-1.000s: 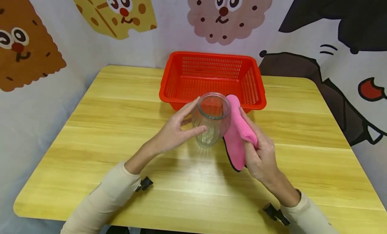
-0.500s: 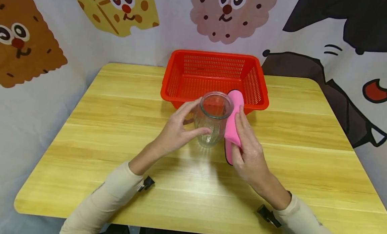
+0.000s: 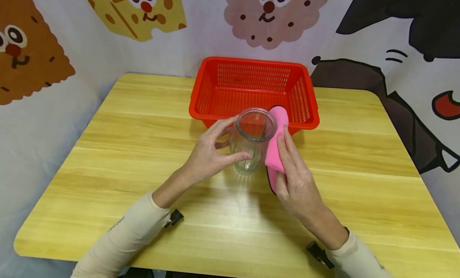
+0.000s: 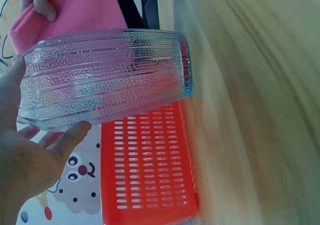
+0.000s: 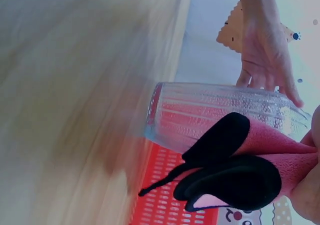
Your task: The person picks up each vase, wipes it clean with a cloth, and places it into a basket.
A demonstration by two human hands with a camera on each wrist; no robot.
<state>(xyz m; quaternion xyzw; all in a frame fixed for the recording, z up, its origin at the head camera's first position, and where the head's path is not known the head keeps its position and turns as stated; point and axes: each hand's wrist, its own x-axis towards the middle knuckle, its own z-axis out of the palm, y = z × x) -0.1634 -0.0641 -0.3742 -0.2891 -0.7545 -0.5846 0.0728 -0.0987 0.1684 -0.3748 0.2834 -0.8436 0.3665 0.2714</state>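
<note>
Glass jar (image 3: 256, 150) stood upright on wooden table (image 3: 143, 122), just before red basket (image 3: 251, 61). Left hand (image 3: 208, 152) grasped the jar's left side; right hand (image 3: 296, 182) gripped folded pink cloth (image 3: 276, 150) at its right.

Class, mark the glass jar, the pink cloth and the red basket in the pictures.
Glass jar (image 4: 107, 77), left wrist view: ribbed side.
Pink cloth (image 3: 274, 152), head view: folded upper part.
Red basket (image 3: 253, 62), head view: back rim.

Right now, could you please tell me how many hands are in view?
2, both in front of the basket: the left hand holds the jar, and the right hand, on its far side, holds the cloth. Each is partly hidden.
</note>
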